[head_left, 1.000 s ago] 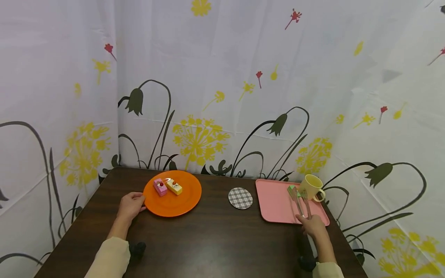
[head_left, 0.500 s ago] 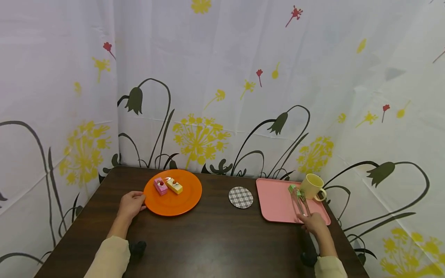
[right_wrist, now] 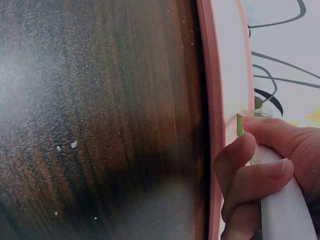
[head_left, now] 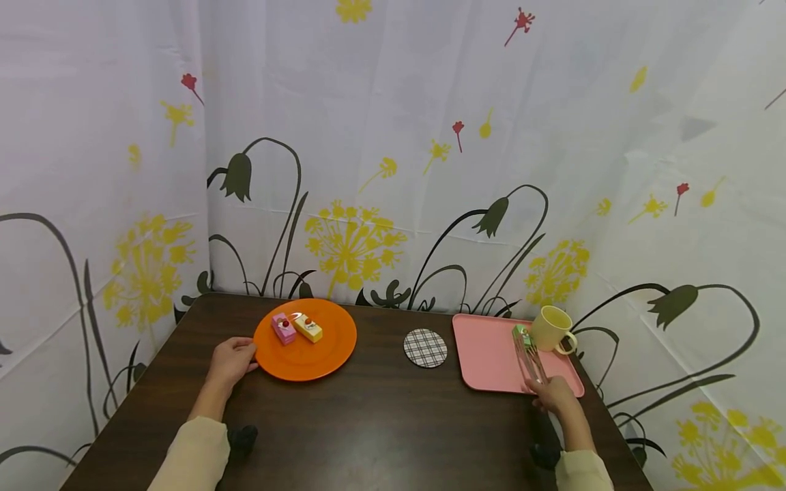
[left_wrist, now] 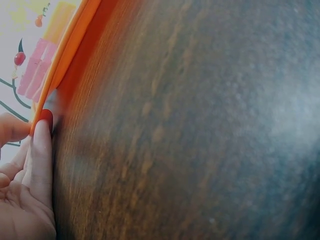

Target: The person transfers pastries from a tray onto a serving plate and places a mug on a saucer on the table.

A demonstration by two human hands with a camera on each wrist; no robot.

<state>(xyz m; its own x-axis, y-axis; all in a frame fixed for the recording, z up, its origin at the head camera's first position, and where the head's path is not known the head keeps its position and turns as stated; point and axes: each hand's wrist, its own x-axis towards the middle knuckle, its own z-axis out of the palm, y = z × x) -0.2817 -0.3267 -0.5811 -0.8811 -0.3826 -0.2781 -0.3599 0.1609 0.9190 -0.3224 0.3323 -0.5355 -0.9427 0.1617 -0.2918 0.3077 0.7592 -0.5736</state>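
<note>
My left hand [head_left: 230, 361] pinches the left rim of the orange plate [head_left: 334, 344]; in the left wrist view its thumb is above the rim and a finger beneath. A pink toy cake slice [head_left: 283, 330] and a yellow one [head_left: 308, 328] lie on that plate. My right hand [head_left: 555, 395] grips metal tongs [head_left: 533, 365] over the pink tray [head_left: 485, 358]. The tong tips are at a green toy cake slice [head_left: 522, 332], one arm along each side of it. In the right wrist view, my fingers [right_wrist: 255, 180] curl round the tongs' pale handle [right_wrist: 285, 210] and mostly hide the slice.
A yellow mug [head_left: 550, 330] stands on the tray, right beside the green slice. Between plate and tray lies a round checked coaster [head_left: 425, 348]. The dark wooden table [head_left: 381, 423] ends at a flower-printed curtain [head_left: 393, 170] behind and at the sides.
The tongs' arms have come closer together around the green slice, their tips shifting slightly left. My left hand and the orange plate have stayed put.
</note>
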